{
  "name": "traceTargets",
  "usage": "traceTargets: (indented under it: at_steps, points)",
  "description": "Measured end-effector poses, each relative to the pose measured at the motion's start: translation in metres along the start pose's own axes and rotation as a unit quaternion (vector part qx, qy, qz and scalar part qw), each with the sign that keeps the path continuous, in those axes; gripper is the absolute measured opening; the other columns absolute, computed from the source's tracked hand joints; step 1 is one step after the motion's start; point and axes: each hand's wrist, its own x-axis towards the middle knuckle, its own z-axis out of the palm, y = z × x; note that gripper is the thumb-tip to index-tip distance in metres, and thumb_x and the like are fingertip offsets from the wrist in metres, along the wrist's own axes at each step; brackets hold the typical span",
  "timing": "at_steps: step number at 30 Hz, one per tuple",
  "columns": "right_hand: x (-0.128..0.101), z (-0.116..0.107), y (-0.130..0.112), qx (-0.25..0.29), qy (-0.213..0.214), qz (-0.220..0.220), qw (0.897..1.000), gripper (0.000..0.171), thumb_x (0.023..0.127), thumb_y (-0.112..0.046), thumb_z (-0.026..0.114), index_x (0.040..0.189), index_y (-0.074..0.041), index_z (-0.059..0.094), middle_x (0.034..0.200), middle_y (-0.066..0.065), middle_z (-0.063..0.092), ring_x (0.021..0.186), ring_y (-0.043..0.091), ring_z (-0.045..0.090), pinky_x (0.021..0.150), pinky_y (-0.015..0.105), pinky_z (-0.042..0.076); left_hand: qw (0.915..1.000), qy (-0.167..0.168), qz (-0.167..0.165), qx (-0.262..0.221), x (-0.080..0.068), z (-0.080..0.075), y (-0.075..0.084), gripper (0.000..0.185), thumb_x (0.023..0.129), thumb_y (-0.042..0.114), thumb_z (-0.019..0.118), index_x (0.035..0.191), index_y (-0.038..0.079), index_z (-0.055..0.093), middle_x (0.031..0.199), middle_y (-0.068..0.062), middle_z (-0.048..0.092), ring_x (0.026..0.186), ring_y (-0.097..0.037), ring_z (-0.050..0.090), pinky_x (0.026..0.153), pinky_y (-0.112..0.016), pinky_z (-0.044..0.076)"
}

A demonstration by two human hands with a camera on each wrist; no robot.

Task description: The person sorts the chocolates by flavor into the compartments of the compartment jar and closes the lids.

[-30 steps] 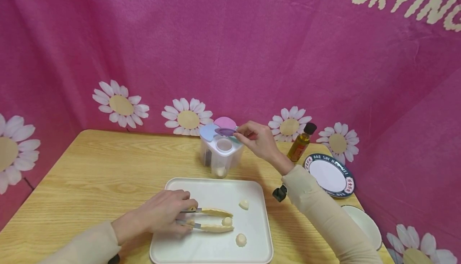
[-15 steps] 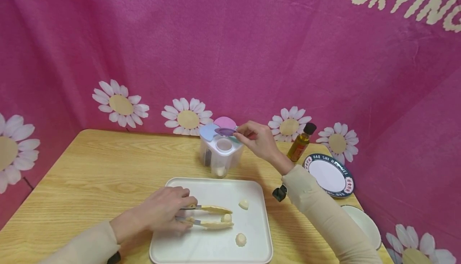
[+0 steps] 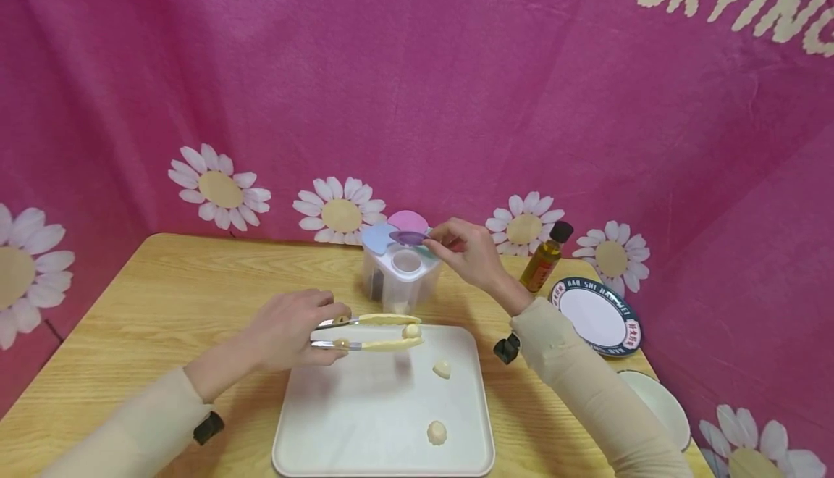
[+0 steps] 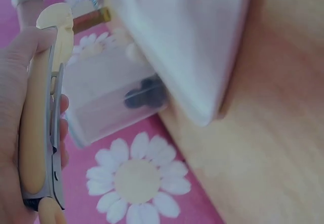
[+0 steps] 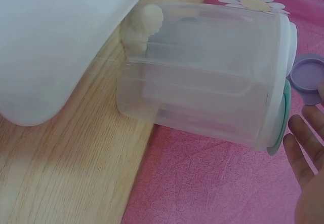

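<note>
The left hand (image 3: pixel 289 333) is gripping a pair of cream-tipped tongs (image 3: pixel 368 333), its fingers curling tightly round the handles, and the tong tips are pinching a small pale dumpling (image 3: pixel 410 331) just above the far edge of the white tray (image 3: pixel 339 427). The tongs are lying almost level, pointing right, towards the clear seasoning box (image 3: pixel 397 282) standing just behind the tray on the wooden table (image 3: pixel 163 304). The right hand (image 3: pixel 465 252) is pinching the purple flip lid (image 3: pixel 408 237) of that box between thumb and fingertips, holding it raised over the open round hole in the top. Two more dumplings are lying on the tray, one (image 3: pixel 441 369) near its right side and another (image 3: pixel 436 432) closer to the near edge. An oil bottle (image 3: pixel 546 257) and a dark-rimmed plate (image 3: pixel 596 317) are standing to the right.
</note>
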Motion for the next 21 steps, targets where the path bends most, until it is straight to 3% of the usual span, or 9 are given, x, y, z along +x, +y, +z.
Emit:
traceTargets:
  at_steps: [8,16,21]
  points:
    - [0.0,0.0,-0.001,0.006,-0.002,0.006,1.0,0.009,0.091,-0.007,0.081,0.097,-0.003,0.076,0.085,0.012,0.076,0.072,0.022,0.072,0.067,0.03,0.062,0.9983,0.055,0.015,0.013,0.012,-0.021,-0.012,0.045,0.079,0.04,0.09,0.113,0.018,0.073,0.085,0.002,0.063,0.067,-0.004,0.045,0.058,-0.019,0.039]
    - [0.0,0.0,-0.002,0.001,-0.002,0.001,1.0,0.009,0.092,-0.008,0.081,0.097,-0.003,0.075,0.085,0.011,0.075,0.073,0.021,0.072,0.067,0.029,0.062,0.9977,0.067,-0.009,0.008,0.021,-0.038,-0.02,0.049,0.08,0.041,0.09,0.117,0.014,0.073,0.088,0.0,0.066,0.068,-0.007,0.047,0.055,-0.019,0.036]
    - [0.0,0.0,-0.002,-0.003,-0.005,0.004,1.0,0.009,0.092,-0.009,0.08,0.098,-0.004,0.075,0.086,0.011,0.076,0.074,0.021,0.072,0.068,0.029,0.062,0.9954,0.094,-0.007,0.016,0.029,-0.04,-0.028,0.051,0.078,0.042,0.091,0.116,0.013,0.074,0.09,-0.004,0.071,0.066,-0.01,0.047,0.051,-0.02,0.033]
